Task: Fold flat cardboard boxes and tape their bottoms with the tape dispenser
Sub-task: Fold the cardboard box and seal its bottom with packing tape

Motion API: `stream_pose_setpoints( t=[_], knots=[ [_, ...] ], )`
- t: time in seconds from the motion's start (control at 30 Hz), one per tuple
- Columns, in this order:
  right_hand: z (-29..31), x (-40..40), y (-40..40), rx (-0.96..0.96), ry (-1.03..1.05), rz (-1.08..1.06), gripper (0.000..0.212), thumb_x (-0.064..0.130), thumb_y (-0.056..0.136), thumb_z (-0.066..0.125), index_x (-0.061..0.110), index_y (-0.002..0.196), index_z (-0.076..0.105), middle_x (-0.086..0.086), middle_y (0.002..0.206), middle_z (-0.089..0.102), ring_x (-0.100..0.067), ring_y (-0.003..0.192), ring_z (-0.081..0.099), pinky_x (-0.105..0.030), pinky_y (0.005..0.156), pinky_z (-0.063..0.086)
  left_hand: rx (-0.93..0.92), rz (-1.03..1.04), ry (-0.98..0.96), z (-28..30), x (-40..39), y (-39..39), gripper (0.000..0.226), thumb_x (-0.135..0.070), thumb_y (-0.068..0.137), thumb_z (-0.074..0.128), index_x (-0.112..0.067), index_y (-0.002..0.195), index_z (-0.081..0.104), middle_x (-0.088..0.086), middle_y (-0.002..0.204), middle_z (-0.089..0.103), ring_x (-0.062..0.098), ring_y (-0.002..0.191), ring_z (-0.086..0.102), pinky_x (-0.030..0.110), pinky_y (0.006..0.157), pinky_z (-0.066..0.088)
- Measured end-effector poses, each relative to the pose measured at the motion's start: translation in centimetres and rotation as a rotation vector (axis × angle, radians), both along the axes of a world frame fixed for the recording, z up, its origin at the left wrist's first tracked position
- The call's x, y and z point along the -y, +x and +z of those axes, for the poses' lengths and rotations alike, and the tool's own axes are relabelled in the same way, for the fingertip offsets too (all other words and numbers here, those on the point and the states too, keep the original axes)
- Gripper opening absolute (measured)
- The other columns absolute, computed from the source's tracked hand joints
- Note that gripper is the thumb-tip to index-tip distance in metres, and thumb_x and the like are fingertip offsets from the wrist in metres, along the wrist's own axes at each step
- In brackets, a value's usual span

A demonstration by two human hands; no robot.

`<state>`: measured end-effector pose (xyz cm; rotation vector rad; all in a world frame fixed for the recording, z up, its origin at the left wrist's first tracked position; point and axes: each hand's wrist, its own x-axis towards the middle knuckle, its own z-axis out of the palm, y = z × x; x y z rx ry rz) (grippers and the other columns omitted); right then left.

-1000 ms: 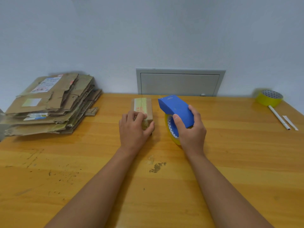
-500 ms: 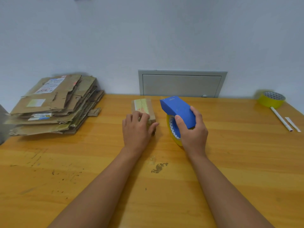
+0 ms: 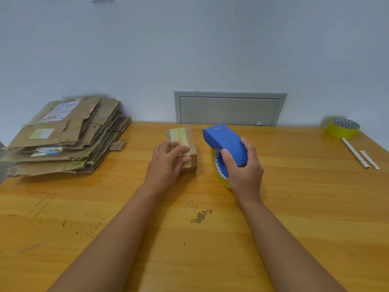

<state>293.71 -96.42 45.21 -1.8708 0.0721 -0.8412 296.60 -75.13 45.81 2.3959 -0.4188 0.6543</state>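
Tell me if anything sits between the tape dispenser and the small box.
Nothing visible does. The right hand grips the tape dispenser just right of the small box, with only bare table between them. The left hand rests on the box's near end.

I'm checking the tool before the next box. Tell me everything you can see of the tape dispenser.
The tape dispenser has a blue, boxy, plastic-looking body over a yellow tape roll with a blue-and-white core. It tilts with its nose up and away, the roll's lower edge near the wooden table. The right hand grips it, beside the small taped box.

Labels on the flattened boxes are unreadable
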Motion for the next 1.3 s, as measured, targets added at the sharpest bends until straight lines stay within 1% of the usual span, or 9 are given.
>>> stream_pose_setpoints(
  t=[0.1,0.2,0.43,0.57,0.67,0.73,1.0,1.17,1.3],
  knots=[
    [0.0,-0.1,0.1,0.003,0.002,0.000,0.066,0.057,0.083,0.063,0.021,0.139,0.052,0.013,0.120,0.053,-0.005,0.103,0.052,-0.007,0.078,0.038,0.066,0.080,0.068,0.2,0.6,-0.3,0.029,-0.041,0.092,0.064,-0.022,0.112,0.071,0.001,0.118,0.061,0.024,0.112,0.048,0.035,0.072,0.050],
    [0.0,0.0,0.0,0.008,0.003,-0.004,0.065,0.057,0.083,0.063,0.023,0.138,0.053,0.014,0.119,0.053,-0.004,0.102,0.052,-0.006,0.077,0.038,0.118,0.178,0.071,0.0,1.8,-0.7,0.031,-0.043,0.088,0.069,-0.017,0.105,0.072,0.004,0.113,0.066,0.027,0.103,0.053,0.035,0.070,0.050],
    [0.0,0.0,0.1,0.007,-0.001,-0.001,0.067,0.058,0.084,0.062,0.022,0.139,0.052,0.014,0.120,0.052,-0.001,0.102,0.050,-0.002,0.077,0.037,0.043,0.003,0.037,-0.5,0.7,-0.6,0.034,-0.026,0.090,0.070,-0.022,0.124,0.066,0.005,0.131,0.056,0.028,0.133,0.039,0.043,0.109,0.038],
    [0.0,0.1,-0.1,0.009,0.011,0.002,0.066,0.058,0.084,0.062,0.023,0.138,0.052,0.013,0.122,0.054,-0.004,0.104,0.052,-0.003,0.079,0.037,0.098,0.060,0.074,0.1,1.6,-0.6,0.034,-0.023,0.085,0.076,-0.014,0.118,0.070,0.009,0.113,0.058,0.032,0.113,0.052,0.045,0.092,0.048],
    [0.0,0.1,-0.1,0.010,0.010,0.005,0.066,0.056,0.084,0.063,0.022,0.139,0.052,0.011,0.125,0.056,-0.005,0.107,0.053,-0.010,0.083,0.039,0.108,0.084,0.064,-0.2,1.9,-0.7,0.037,-0.029,0.086,0.075,-0.016,0.121,0.069,0.010,0.116,0.056,0.029,0.115,0.051,0.041,0.096,0.045],
    [-0.1,0.1,-0.1,0.009,0.012,0.004,0.066,0.057,0.084,0.063,0.022,0.139,0.052,0.013,0.124,0.055,-0.004,0.107,0.052,-0.006,0.082,0.038,0.087,0.072,0.053,-0.3,1.5,-0.6,0.037,-0.034,0.091,0.069,-0.019,0.125,0.067,0.007,0.119,0.056,0.024,0.117,0.049,0.039,0.099,0.044],
    [-0.3,0.1,0.0,0.019,0.013,0.002,0.065,0.057,0.084,0.063,0.023,0.139,0.051,0.012,0.124,0.055,-0.003,0.106,0.052,-0.009,0.080,0.040,0.108,0.134,0.059,0.9,2.3,-0.7,0.024,-0.033,0.089,0.069,-0.019,0.109,0.068,-0.001,0.099,0.059,0.018,0.095,0.053,0.028,0.083,0.033],
    [-0.2,0.1,-0.1,0.020,0.022,0.005,0.065,0.055,0.084,0.064,0.021,0.139,0.053,0.005,0.130,0.059,-0.010,0.111,0.055,-0.023,0.088,0.047,0.144,0.129,0.028,0.2,2.4,-0.9,0.019,-0.039,0.091,0.065,-0.024,0.101,0.071,-0.006,0.096,0.056,0.013,0.094,0.052,0.032,0.085,0.032],
    [-0.1,0.1,-0.1,0.019,0.018,-0.002,0.065,0.055,0.084,0.063,0.021,0.139,0.052,0.003,0.130,0.059,-0.010,0.110,0.055,-0.027,0.088,0.049,0.137,0.088,0.043,0.3,2.3,-1.0,0.025,-0.042,0.094,0.055,-0.025,0.102,0.071,-0.006,0.098,0.056,0.012,0.097,0.050,0.028,0.083,0.026]
  ],
)
